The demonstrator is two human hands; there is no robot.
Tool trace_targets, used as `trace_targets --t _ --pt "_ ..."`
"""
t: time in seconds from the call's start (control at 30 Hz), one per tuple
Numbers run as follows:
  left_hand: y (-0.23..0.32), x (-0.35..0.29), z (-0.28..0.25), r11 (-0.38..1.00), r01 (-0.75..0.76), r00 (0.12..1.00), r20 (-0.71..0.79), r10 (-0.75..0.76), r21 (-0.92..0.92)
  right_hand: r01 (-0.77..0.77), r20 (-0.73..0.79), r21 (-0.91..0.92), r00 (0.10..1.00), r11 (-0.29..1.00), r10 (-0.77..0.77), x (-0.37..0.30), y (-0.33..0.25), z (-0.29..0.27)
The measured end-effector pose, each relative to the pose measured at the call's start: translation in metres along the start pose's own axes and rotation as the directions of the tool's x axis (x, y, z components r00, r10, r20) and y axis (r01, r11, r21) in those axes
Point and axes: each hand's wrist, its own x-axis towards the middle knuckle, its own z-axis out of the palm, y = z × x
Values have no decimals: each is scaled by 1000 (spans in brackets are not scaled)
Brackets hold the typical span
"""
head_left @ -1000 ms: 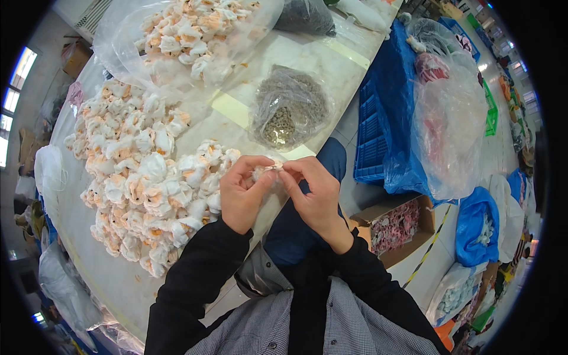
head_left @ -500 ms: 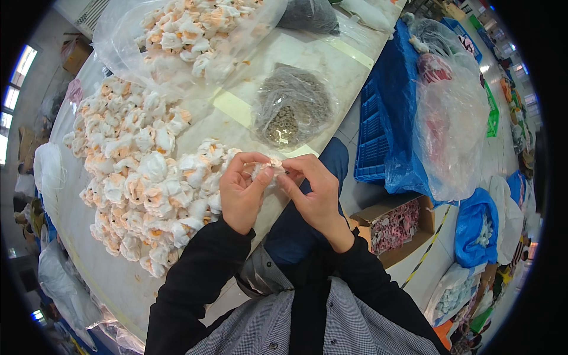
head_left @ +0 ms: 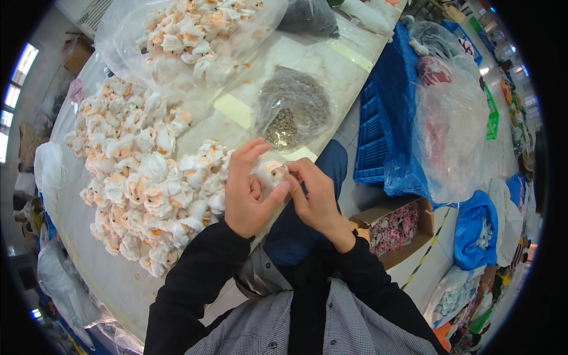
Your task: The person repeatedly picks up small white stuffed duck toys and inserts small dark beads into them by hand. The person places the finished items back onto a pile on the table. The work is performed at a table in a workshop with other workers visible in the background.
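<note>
Downward from the head view, a person's two bare hands meet at the edge of a pale table point(head_left: 201, 121). Take as landmark a clear plastic bag of small grey-brown pellets point(head_left: 294, 106), lying on the table ahead of the hands. Just on the near side of this pellet bag, between the hands, is a small fluffy piece point(head_left: 273, 171), white and peach with a dark dot on it.

The right hand point(head_left: 318, 198), nearer to the person than the pellet bag and slightly right of it, has its thumb and forefinger pinched together on the right edge of the piece. The left hand point(head_left: 244, 198), nearer than the bag and to its left, has its forefinger raised and well apart from its thumb; the thumb tip lies close to the right thumb, under the piece. Its other fingers are curled, and whether they touch the piece cannot be told.

Left of the pellet bag spreads a broad heap of similar fluffy pieces point(head_left: 139, 183). Beyond the bag, to its left, a large clear sack point(head_left: 260, 29) holds more of them; straight beyond it lies a dark bag point(head_left: 306, 19). Right of the pellet bag, off the table, stands a blue crate point(head_left: 370, 139); nearer on that side is a cardboard box point(head_left: 424, 234) with pink pieces point(head_left: 395, 229) inside.
</note>
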Motion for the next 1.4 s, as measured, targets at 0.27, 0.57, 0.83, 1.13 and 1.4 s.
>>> trace_targets --t 0.27,0.57,0.83,1.13,1.4 --pt "-14 3 -5 987 162 952 267 -151 -21 -122 75 189 991 974 110 -1 -5 -11" --pt "-7 1 -12 935 349 865 407 -293 -67 -104 169 146 982 984 79 2 -21 -33" --pt "-7 -4 -7 940 331 892 353 -282 -86 -106 105 87 990 991 97 0 -21 -30" --pt "-9 -6 -7 975 214 934 305 -186 -61 -131 11 42 991 991 131 2 -19 -36" --pt "-7 -5 -5 989 119 953 290 -90 -85 5 105 82 994 997 -14 1 -14 -29"
